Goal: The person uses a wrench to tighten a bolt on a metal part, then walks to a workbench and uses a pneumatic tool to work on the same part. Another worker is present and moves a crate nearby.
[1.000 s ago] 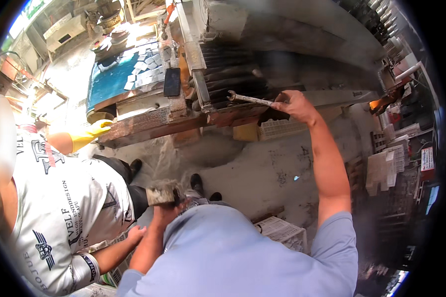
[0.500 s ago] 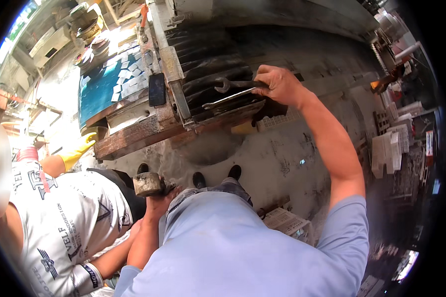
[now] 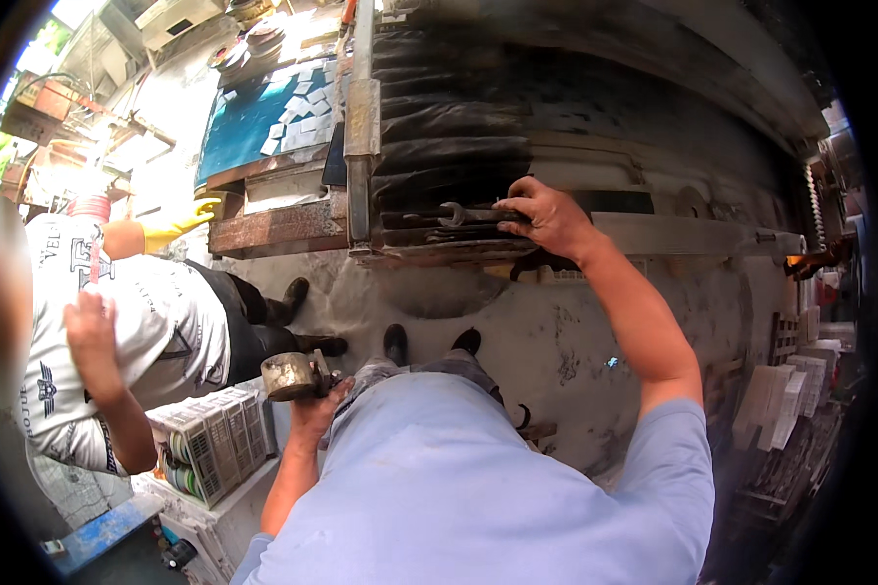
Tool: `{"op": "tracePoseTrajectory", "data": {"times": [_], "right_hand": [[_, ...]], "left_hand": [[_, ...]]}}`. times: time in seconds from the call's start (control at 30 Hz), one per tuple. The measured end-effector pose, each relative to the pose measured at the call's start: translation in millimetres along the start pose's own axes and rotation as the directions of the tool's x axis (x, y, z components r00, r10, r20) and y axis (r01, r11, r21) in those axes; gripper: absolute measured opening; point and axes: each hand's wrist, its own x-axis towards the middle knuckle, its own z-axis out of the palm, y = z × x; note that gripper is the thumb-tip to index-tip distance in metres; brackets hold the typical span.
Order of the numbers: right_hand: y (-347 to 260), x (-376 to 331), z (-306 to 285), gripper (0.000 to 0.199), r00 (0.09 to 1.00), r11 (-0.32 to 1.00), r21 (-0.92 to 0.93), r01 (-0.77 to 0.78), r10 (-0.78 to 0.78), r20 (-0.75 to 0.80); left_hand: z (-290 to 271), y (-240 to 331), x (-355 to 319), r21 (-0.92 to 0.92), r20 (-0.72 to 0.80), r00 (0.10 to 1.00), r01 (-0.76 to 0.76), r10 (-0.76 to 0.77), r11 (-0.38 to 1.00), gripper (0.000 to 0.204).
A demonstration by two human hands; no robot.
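Note:
My right hand (image 3: 554,222) is closed round the ends of an open-end wrench (image 3: 455,214) and a second, slimmer wrench. Their heads point left, low over the front edge of a black pleated cover (image 3: 444,127) on the machine. Whether the wrenches touch that edge, I cannot tell. Down by my left hip, my left hand (image 3: 314,411) grips a short, thick, dirty metal cylinder (image 3: 289,377) by a darker metal part at its side. My fingers there are partly hidden behind that part.
At left stands a person in a white printed shirt (image 3: 146,322), with one yellow glove (image 3: 180,222). Behind them is a crate (image 3: 226,439) of discs. A blue-topped table (image 3: 234,136) bears white tiles; a phone (image 3: 335,161) lies by the metal rail (image 3: 362,127). White slabs (image 3: 766,405) stand right.
My right hand has lowered the wrenches towards the machine's front edge. The other person has raised a bare hand from near my left forearm to their chest and stands farther from me.

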Motion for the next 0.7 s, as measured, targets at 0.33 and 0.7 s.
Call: {"op": "tracePoseTrajectory", "data": {"times": [0.33,0.7], "right_hand": [[-111,-23,-88,0.024,0.919,0.881,0.262,-0.394,0.375,0.122],[-159,-69,79,0.011,0.714,0.483,0.696,-0.531,0.697,0.061]], "left_hand": [[0,-17,28,-0.699,0.445,0.888,0.265,0.114,0.664,0.038],[-38,50,74,0.228,0.425,0.827,-0.492,0.369,0.84,0.049]]}}
